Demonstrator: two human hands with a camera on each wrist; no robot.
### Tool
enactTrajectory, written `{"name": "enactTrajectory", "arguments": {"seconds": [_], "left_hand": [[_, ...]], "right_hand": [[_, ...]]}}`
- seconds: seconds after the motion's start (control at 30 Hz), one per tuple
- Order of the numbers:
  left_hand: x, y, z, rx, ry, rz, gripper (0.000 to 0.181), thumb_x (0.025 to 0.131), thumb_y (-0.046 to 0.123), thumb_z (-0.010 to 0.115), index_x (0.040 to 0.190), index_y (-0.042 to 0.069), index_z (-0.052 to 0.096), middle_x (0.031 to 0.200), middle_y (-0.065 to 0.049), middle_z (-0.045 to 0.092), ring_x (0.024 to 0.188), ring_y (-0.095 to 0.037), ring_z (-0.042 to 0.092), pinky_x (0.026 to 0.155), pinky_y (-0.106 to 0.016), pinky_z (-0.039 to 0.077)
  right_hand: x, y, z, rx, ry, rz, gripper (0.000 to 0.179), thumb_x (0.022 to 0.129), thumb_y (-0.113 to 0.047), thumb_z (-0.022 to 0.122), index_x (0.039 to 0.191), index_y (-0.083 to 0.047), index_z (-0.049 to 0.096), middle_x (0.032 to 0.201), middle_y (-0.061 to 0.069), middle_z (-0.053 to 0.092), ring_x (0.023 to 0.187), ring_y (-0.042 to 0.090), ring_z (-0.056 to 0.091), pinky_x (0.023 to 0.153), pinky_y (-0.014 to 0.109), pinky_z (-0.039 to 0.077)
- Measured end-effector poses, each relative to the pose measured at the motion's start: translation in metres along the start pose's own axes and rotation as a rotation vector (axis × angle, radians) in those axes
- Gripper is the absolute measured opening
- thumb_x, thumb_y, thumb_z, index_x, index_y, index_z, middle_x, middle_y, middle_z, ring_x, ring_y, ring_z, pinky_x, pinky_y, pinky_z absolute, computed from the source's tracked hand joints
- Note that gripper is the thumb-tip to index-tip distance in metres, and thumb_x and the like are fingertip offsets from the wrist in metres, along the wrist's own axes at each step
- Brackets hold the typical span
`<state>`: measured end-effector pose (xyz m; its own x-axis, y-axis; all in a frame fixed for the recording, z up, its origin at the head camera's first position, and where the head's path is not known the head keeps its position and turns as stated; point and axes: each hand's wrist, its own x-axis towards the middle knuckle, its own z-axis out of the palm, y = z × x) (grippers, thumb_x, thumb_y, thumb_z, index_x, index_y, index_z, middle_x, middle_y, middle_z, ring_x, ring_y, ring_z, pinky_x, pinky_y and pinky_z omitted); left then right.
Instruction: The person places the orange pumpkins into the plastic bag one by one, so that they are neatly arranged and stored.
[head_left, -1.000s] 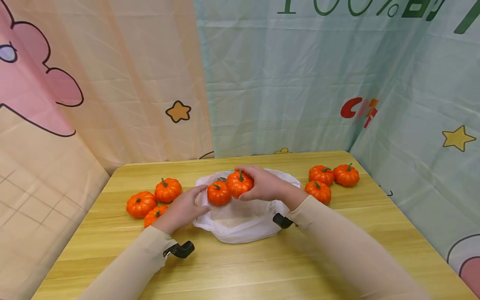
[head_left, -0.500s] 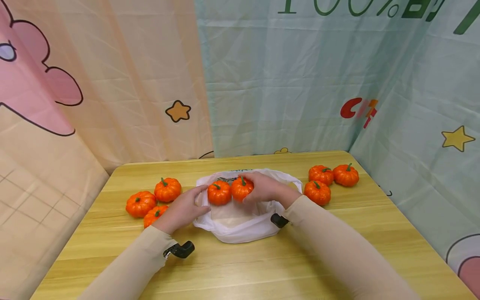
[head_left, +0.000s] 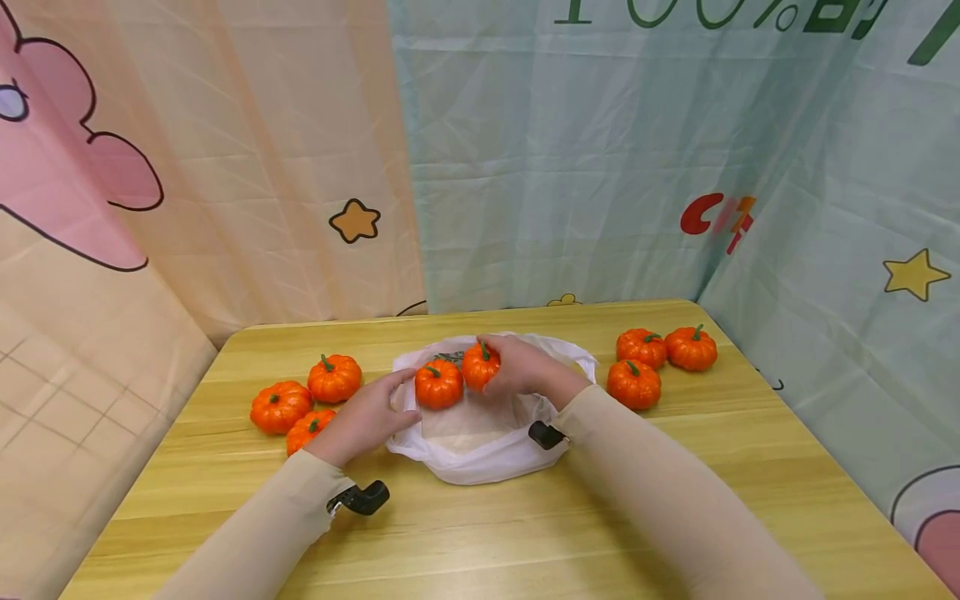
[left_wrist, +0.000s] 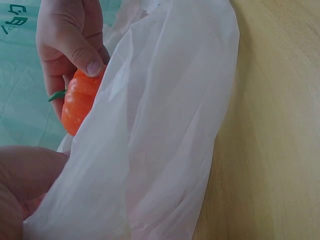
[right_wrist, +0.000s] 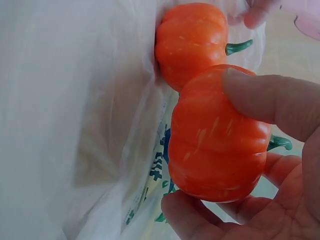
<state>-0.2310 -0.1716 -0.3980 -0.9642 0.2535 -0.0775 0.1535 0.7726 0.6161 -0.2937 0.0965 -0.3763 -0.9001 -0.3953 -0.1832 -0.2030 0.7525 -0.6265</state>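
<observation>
My right hand [head_left: 525,367] grips a small orange pumpkin [right_wrist: 220,142] with a green stem, thumb on one side and fingers round the other. It is over the far part of a white plastic bag [head_left: 480,467], whose mouth is spread wide. Just left of it sits a second pumpkin [head_left: 438,385] in the bag's mouth, close against the first in the right wrist view. My left hand [head_left: 371,417] is at the bag's left rim, thumb and fingers spread apart beside the second pumpkin. In the left wrist view, the bag's side [left_wrist: 150,120] hides most of that hand's fingers.
Three pumpkins [head_left: 335,379] stand together left of the bag, one partly behind my left hand. Another three [head_left: 692,348] are grouped at the table's back right. The wooden table [head_left: 465,550] ends at printed curtains [head_left: 525,167] at the back and sides.
The pumpkin in my right hand came down and right, away from the second pumpkin, then shifted slightly back. My right forearm has drawn leftward. My left hand has stayed in place.
</observation>
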Motion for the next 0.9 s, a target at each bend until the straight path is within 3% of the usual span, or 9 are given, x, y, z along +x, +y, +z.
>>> {"name": "enactTrajectory", "arguments": {"seconds": [0.23, 0.37, 0.47, 0.6, 0.77, 0.9], "left_hand": [[0.000, 0.000, 0.000, -0.023, -0.011, -0.017, 0.075, 0.094, 0.024, 0.079, 0.161, 0.017, 0.044, 0.155, -0.021, 0.054, 0.091, -0.026, 0.057, 0.064, -0.034, 0.045], [0.000, 0.000, 0.000, -0.004, -0.003, -0.011, 0.075, 0.094, 0.025, 0.079, 0.160, 0.017, 0.045, 0.156, -0.020, 0.054, 0.101, -0.027, 0.058, 0.075, -0.035, 0.049], [-0.001, 0.001, 0.000, -0.005, -0.003, -0.014, 0.075, 0.094, 0.025, 0.079, 0.160, 0.017, 0.045, 0.156, -0.020, 0.053, 0.097, -0.027, 0.058, 0.075, -0.035, 0.049], [-0.001, 0.001, 0.001, -0.036, -0.016, -0.032, 0.076, 0.094, 0.023, 0.079, 0.161, 0.015, 0.044, 0.156, -0.021, 0.052, 0.080, -0.025, 0.055, 0.062, -0.033, 0.044], [-0.001, 0.000, 0.001, -0.028, -0.010, -0.031, 0.075, 0.094, 0.024, 0.079, 0.160, 0.014, 0.045, 0.155, -0.021, 0.054, 0.090, -0.025, 0.058, 0.065, -0.032, 0.045], [-0.001, 0.000, 0.001, -0.001, 0.000, -0.019, 0.075, 0.094, 0.026, 0.079, 0.160, 0.014, 0.046, 0.154, -0.021, 0.055, 0.104, -0.028, 0.058, 0.077, -0.033, 0.049]], "right_hand": [[0.001, 0.000, 0.008, 0.011, 0.026, 0.034, 0.088, 0.085, -0.008, 0.083, 0.161, -0.015, 0.040, 0.157, 0.014, 0.050, 0.131, 0.034, 0.055, 0.116, 0.050, 0.048], [0.002, 0.002, 0.011, 0.028, 0.049, 0.061, 0.084, 0.086, -0.009, 0.084, 0.157, -0.011, 0.039, 0.154, 0.016, 0.051, 0.130, 0.034, 0.056, 0.116, 0.050, 0.048], [0.001, 0.004, 0.014, 0.035, 0.065, 0.075, 0.079, 0.085, -0.010, 0.086, 0.149, -0.009, 0.040, 0.149, 0.018, 0.054, 0.127, 0.034, 0.058, 0.114, 0.049, 0.049], [0.000, 0.006, 0.016, 0.030, 0.077, 0.067, 0.074, 0.084, -0.011, 0.087, 0.142, -0.010, 0.041, 0.144, 0.019, 0.056, 0.122, 0.033, 0.060, 0.113, 0.049, 0.049], [0.000, 0.007, 0.019, 0.034, 0.080, 0.055, 0.072, 0.084, -0.012, 0.087, 0.141, -0.010, 0.042, 0.142, 0.018, 0.056, 0.120, 0.033, 0.060, 0.112, 0.048, 0.050], [0.001, 0.007, 0.020, 0.034, 0.069, 0.061, 0.071, 0.085, -0.013, 0.087, 0.140, -0.010, 0.043, 0.141, 0.017, 0.057, 0.121, 0.032, 0.060, 0.113, 0.048, 0.050]]}}
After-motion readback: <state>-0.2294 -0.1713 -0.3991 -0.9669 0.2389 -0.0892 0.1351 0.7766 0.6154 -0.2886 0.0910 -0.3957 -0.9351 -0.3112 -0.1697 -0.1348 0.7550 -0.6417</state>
